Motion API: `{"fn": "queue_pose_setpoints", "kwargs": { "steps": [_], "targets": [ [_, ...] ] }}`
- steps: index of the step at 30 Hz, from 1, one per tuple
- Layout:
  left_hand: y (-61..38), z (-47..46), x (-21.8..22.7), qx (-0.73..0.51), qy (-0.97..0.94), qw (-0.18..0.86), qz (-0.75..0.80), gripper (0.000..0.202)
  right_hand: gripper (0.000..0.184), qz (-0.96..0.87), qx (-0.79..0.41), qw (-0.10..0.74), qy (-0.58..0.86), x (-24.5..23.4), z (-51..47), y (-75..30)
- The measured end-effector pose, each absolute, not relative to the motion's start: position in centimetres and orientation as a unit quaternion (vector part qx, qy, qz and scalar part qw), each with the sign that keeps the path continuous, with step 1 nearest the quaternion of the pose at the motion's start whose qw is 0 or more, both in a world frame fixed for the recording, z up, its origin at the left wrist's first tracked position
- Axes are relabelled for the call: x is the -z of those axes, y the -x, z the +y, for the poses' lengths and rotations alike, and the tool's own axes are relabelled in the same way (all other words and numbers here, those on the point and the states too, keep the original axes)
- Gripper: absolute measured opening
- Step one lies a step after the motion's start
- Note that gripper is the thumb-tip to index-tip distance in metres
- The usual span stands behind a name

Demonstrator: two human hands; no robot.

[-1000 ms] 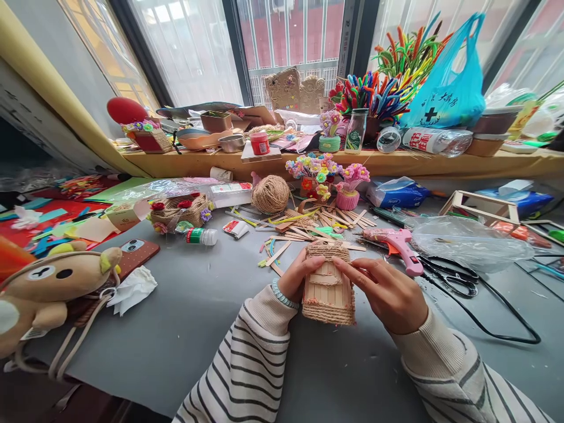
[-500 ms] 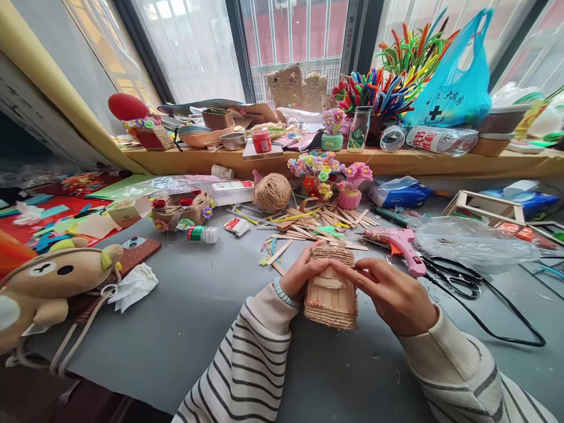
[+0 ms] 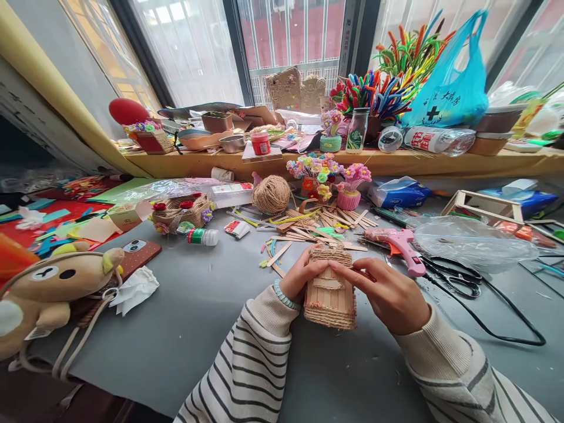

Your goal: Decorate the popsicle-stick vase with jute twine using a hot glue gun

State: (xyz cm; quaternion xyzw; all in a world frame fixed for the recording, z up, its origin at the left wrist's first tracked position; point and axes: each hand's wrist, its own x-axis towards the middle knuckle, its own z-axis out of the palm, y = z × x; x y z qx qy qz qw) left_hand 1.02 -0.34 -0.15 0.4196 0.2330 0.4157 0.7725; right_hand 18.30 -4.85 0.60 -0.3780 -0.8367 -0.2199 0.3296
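Observation:
Between my hands is a small popsicle-stick craft (image 3: 328,295), its flat wooden face banded with rows of twine at top and bottom. My left hand (image 3: 301,275) grips it from the left, the thumb lying across its upper face. My right hand (image 3: 394,291) is at its right side, with the index fingertip pressed on the face close to my left thumb and the other fingers curled. The right thumb is hidden. Beyond the craft lie loose popsicle sticks (image 3: 304,233) and a ball of twine (image 3: 272,194).
A pink glue gun (image 3: 400,244) lies to the right, near black scissors (image 3: 458,276) and a black cord (image 3: 489,323). On the left are a plush bear (image 3: 66,282), a phone (image 3: 140,254) and a crumpled tissue (image 3: 136,289). Yarn flower pots (image 3: 349,198) stand farther back.
My hands and the craft stay almost in place, with only a very slight shift. The whole view has moved a little.

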Motion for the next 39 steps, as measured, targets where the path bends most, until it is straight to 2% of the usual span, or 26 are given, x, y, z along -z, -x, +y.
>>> {"fn": "queue_pose_setpoints", "kwargs": {
  "steps": [5, 12, 19, 26, 33, 35, 39],
  "targets": [
    [-1.0, -0.3, 0.2, -0.410, -0.417, 0.781, 0.219, 0.041, 0.048, -0.832, 0.202, 0.355, 0.376, -0.4, -4.6, -18.4],
    [-0.9, -0.6, 0.2, -0.425, -0.393, 0.777, 0.249, 0.054, 0.043, -0.832, 0.197, 0.359, 0.374, -0.3, -4.6, -18.4],
    [-1.0, -0.6, 0.2, -0.440, -0.388, 0.762, 0.275, 0.065, 0.045, -0.828, 0.197, 0.367, 0.376, -0.5, -4.5, -18.4],
    [-1.2, -0.4, 0.3, -0.444, -0.396, 0.765, 0.246, 0.048, 0.050, -0.825, 0.201, 0.376, 0.371, -0.5, -4.6, -18.4],
    [-1.2, -0.5, -0.3, -0.444, -0.394, 0.769, 0.236, 0.044, 0.061, -0.804, 0.182, 0.410, 0.391, -0.4, -4.5, -19.1],
    [-1.2, -0.6, -0.6, -0.445, -0.393, 0.772, 0.226, 0.042, 0.057, -0.797, 0.168, 0.427, 0.392, -0.4, -4.4, -19.2],
    [-1.0, -0.7, -1.0, -0.425, -0.384, 0.791, 0.216, 0.042, 0.035, -0.776, 0.143, 0.477, 0.387, -0.8, -4.7, -19.0]
  ]
}}
